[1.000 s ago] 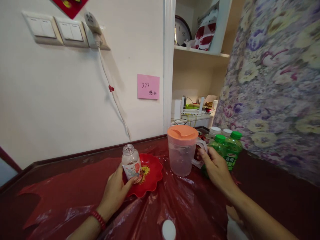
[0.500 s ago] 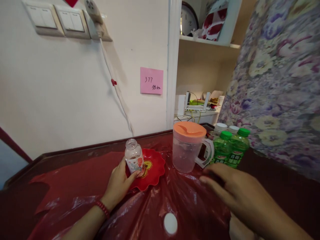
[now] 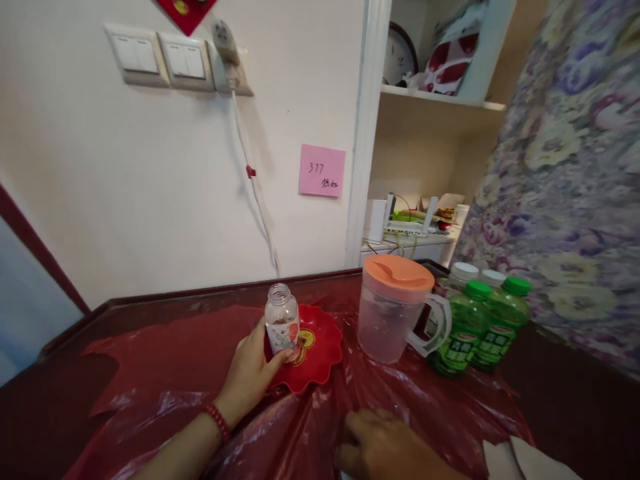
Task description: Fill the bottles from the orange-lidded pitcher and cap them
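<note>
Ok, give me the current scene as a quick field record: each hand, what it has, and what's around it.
left hand: gripping the small open bottle, upright at the edge of the red plate
right hand: lying on the red plastic sheet, holding nothing visible
pitcher: clear, orange lid on, right of the plate, untouched
green bottles: two, capped, right of the pitcher
wall: pink note, switches

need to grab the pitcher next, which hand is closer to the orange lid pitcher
Right, though only narrowly. The right hand rests on the red plastic sheet in front of the pitcher. The left hand is off to its left, wrapped around the small open bottle.
</note>
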The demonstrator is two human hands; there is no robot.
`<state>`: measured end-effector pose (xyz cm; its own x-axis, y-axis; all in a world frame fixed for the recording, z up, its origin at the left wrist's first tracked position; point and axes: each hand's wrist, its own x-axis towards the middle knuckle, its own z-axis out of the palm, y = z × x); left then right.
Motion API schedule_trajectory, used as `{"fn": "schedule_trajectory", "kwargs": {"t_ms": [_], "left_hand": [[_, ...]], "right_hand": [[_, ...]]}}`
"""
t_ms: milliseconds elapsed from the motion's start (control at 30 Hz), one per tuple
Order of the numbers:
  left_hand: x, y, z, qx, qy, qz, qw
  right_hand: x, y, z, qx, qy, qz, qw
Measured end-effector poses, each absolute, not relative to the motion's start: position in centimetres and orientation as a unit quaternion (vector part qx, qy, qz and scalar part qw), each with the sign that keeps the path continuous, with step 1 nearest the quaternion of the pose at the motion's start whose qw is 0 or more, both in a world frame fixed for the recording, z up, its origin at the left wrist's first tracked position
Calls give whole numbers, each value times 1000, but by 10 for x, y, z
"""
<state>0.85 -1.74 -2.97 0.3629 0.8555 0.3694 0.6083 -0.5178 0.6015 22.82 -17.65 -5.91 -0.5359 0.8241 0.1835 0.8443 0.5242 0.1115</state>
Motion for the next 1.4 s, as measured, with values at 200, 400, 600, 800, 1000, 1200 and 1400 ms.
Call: {"fn": "schedule_trajectory", "kwargs": {"t_ms": [200,400,600,800,1000,1200,1400], "left_hand": [[8,-21,-34,795,449,356,199],[8,-28,-30,794,440,366,204],[6,-33,-28,791,433,374,215],[6,-33,-31,793,436,367,215],[5,-32,-31,796,444,353,212],[4,-34,-30,798,441,353,210],[5,-34,-28,795,447,351,210]], "right_hand": [[235,-168,-41,-480,-871,-58,83],[216,-141,63,-494,-829,76,250],[193,-79,101,-449,-808,43,380],[182,-31,94,-468,-812,79,339],[181,-25,93,-488,-814,91,301],[180,-22,96,-502,-814,74,283],[184,-20,96,-538,-802,30,257]]}}
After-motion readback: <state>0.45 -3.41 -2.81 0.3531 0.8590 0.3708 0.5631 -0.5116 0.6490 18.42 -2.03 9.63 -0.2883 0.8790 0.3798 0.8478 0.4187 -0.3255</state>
